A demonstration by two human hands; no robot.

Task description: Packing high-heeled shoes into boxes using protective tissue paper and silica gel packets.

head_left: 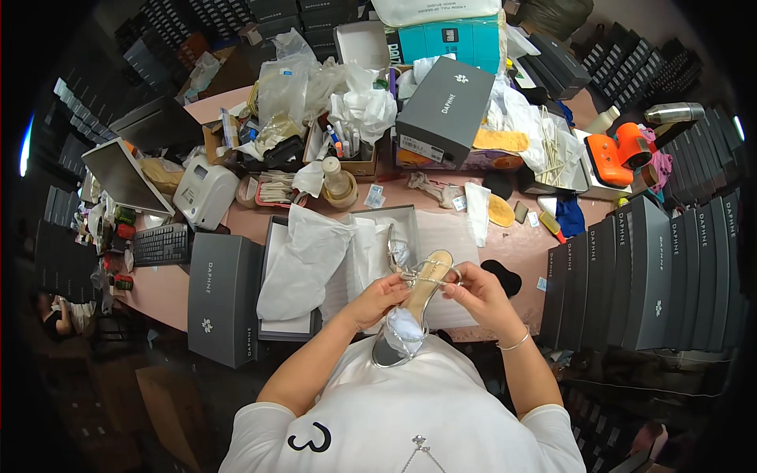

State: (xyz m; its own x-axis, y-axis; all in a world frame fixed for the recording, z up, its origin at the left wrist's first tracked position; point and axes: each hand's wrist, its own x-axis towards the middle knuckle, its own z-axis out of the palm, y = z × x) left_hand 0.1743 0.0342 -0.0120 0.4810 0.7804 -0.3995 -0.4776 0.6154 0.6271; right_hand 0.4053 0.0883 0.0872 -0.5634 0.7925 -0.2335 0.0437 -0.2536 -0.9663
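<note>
A silver strappy sandal [424,298] with a tan insole is held close in front of my white shirt, heel end away from me. White paper stuffing [403,325] fills its toe. My left hand [377,302] is closed on the sandal's left side by the ankle strap. On the other side, my right hand [482,297] pinches the thin strap near the heel. Just beyond, a second silver sandal [391,246], partly hidden, lies in an open grey shoe box [414,221]. White tissue paper [303,260] spreads over the box's left part.
A closed grey shoe box [221,299] stands at left, near a keyboard [162,245] and label printer [206,193]. Grey boxes [631,276] line the right. Another shoe box [445,110] rests on clutter at the back. An orange device [619,155] sits far right.
</note>
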